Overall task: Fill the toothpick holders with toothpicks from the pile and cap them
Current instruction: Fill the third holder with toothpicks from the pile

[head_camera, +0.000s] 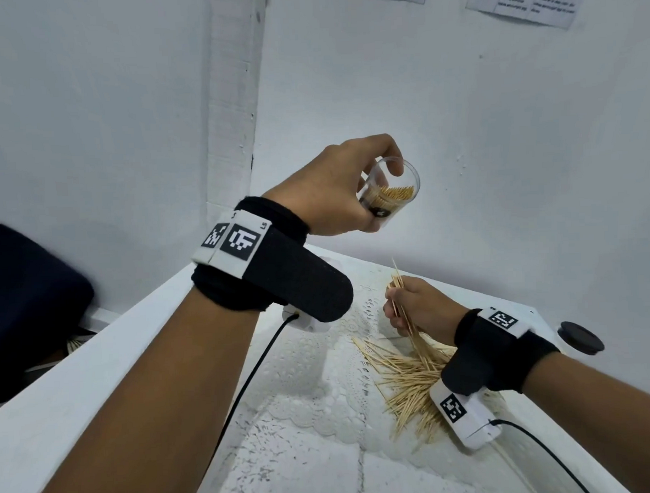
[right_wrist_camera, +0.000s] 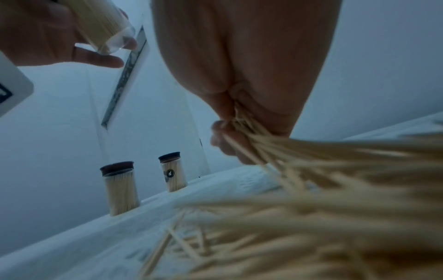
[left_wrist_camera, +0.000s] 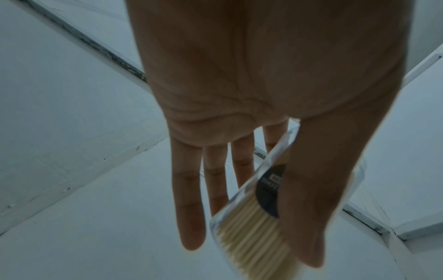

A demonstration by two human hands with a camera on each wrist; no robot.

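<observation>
Pale tan toothpicks (head_camera: 412, 376), clear holder (head_camera: 389, 192), black lid (head_camera: 581, 337)

**Fig. — Lighting & image quality, three views**

Head view: bright, even, diffuse light; white wall (head_camera: 459, 112) w/o glare; soft shadow under left forearm. Strong wide-angle bending at edges; dark shape at left edge smeared. Left wrist view: dim, bluish cast; left hand (left_wrist_camera: 263, 94) backlit, underexposed, close-range soft. Right wrist view: dim, blue-grey; toothpick pile (right_wrist_camera: 311, 208) in foreground heavily blurred; two capped holders (right_wrist_camera: 146, 180) farther back somewhat sharper.
</observation>
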